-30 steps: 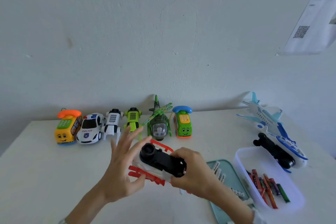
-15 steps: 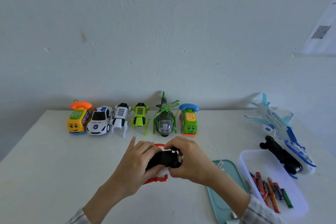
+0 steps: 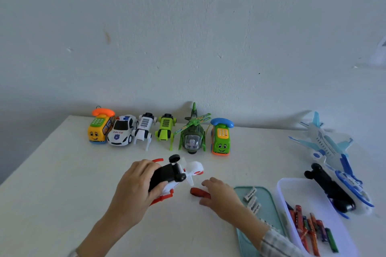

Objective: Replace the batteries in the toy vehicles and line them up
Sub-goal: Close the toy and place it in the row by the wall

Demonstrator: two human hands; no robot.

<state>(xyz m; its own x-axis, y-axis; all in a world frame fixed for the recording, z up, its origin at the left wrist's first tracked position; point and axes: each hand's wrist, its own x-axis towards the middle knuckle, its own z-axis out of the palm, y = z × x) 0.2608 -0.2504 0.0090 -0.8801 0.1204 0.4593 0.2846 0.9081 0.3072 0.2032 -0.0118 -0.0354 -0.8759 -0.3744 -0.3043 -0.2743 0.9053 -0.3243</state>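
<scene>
**Battery out, toy held belly-up**

Now your hands have parted: half a second ago both were closed over the red-and-white toy plane [image 3: 179,175], and now only your left hand [image 3: 133,190] grips it, fingers wrapped round its black underside, wheels up, just in front of the row. Your right hand [image 3: 219,195] has dropped to the table [image 3: 52,183] and pinches a red battery [image 3: 198,192] lying there. I judge that battery is either just pulled or about to go in; I cannot tell which.

Count what you have. Six toys stand lined up at the wall: a yellow phone bus [image 3: 100,129], a police car [image 3: 122,131], a white robot dog [image 3: 144,129], a green robot dog [image 3: 165,130], a green helicopter [image 3: 192,135] and a green phone bus [image 3: 221,137]. One blue-and-white plane [image 3: 334,152] lies apart at the right. The teal tray [image 3: 269,213] shows about three white batteries; the clear tub [image 3: 286,192] holds several coloured ones, too overlapped to count.
</scene>
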